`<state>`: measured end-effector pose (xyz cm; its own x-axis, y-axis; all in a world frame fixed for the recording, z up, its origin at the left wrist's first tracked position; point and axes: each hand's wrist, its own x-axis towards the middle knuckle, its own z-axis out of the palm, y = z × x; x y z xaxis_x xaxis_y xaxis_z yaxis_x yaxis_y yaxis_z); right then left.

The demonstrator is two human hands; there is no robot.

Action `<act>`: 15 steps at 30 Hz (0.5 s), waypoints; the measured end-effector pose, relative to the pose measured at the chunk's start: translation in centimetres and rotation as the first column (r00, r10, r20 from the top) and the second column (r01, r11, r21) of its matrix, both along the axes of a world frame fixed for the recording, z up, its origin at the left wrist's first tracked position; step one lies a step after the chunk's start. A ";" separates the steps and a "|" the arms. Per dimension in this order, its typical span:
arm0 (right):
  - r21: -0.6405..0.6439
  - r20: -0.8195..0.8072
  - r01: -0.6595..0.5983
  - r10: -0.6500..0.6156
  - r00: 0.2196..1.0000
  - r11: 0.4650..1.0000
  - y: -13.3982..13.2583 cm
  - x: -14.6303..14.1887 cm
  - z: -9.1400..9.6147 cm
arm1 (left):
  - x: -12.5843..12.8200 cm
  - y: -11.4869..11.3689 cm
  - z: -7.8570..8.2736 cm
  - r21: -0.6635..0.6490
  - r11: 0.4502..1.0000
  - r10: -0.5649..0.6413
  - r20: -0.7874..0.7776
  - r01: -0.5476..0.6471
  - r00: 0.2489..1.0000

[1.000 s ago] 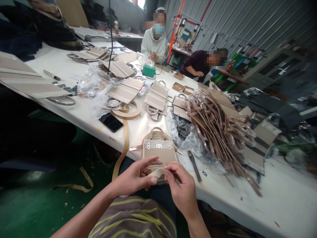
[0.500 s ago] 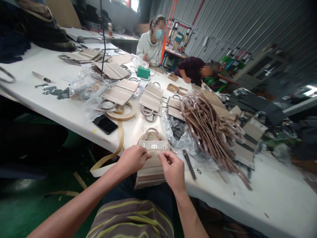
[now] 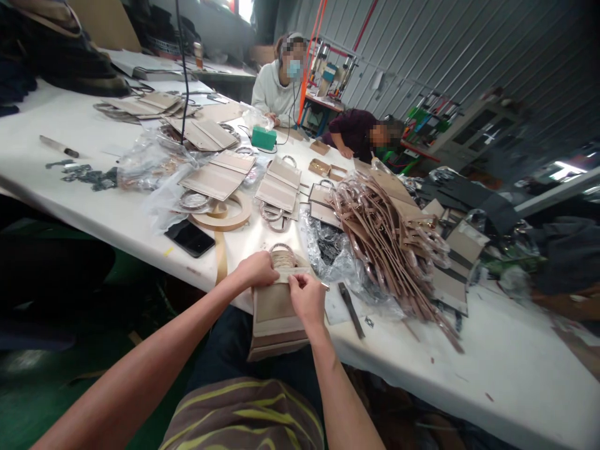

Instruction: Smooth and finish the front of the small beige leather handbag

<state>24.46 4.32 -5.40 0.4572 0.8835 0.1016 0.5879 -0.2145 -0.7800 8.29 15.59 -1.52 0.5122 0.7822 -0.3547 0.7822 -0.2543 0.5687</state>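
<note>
A small beige handbag (image 3: 274, 312) lies over the near edge of the white table (image 3: 492, 369), its bottom hanging toward my lap. My left hand (image 3: 257, 270) grips the bag's top left corner. My right hand (image 3: 307, 299) pinches the top edge at the right, fingers closed on the flap. The bag's wrapped round handle (image 3: 282, 253) sticks out just beyond my fingers. A dark flat metal tool (image 3: 350, 308) lies on the table just right of my right hand.
A black phone (image 3: 190, 237) and a roll of beige strap (image 3: 222, 215) lie to the left. A heap of tan straps (image 3: 389, 240) and crinkled plastic (image 3: 330, 250) sit to the right. Flat beige bag panels (image 3: 279, 187) lie further back. Two people sit at the far end.
The bag has been pushed further onto the table and its flap folded down. Both hands moved up from its lower edge to its top edge. The view swung left.
</note>
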 end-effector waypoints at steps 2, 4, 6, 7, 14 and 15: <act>-0.005 -0.009 0.008 -0.008 1.000 1.000 0.2 0.1 -0.1 | 0.1 0.1 -0.2 0.014 1.000 0.005 -0.014 -0.005 1.000; -0.003 -0.007 0.006 -0.006 1.000 1.000 0.3 0.1 0.0 | 0.2 0.2 -0.4 0.032 0.999 0.011 -0.030 -0.010 0.999; 0.008 0.000 -0.003 0.003 1.000 1.000 0.3 0.2 0.0 | 0.3 0.2 -0.6 0.050 0.999 0.014 -0.042 -0.012 0.999; 0.012 0.003 -0.006 0.006 1.000 1.000 0.3 0.2 0.0 | 0.4 0.2 -0.7 0.058 0.998 0.013 -0.046 -0.011 0.999; -0.005 0.058 0.010 -0.010 0.998 1.000 0.2 -0.1 -0.1 | 0.3 -0.1 -0.7 0.074 0.997 0.002 -0.059 0.002 0.998; -0.006 0.073 0.012 -0.012 0.997 1.000 0.2 -0.1 -0.2 | 0.3 -0.1 -0.6 0.074 0.997 0.005 -0.062 -0.001 0.998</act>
